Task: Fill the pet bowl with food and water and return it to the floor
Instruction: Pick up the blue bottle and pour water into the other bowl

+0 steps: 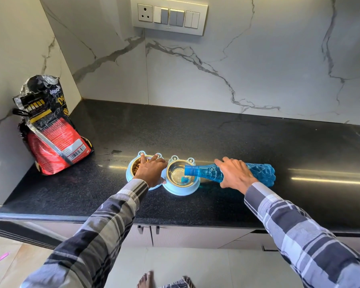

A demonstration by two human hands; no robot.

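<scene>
A light blue double pet bowl sits on the black counter. Its left steel cup holds brown kibble. My left hand rests over that cup and grips the bowl's frame. My right hand holds a blue plastic bottle tipped on its side, its open mouth over the right steel cup. That cup shows a shiny bottom with some water; I cannot tell how much.
A red and black pet food bag stands open at the counter's left end against the wall. A switch panel is on the marble wall. Cabinet doors and tiled floor lie below, with my bare foot.
</scene>
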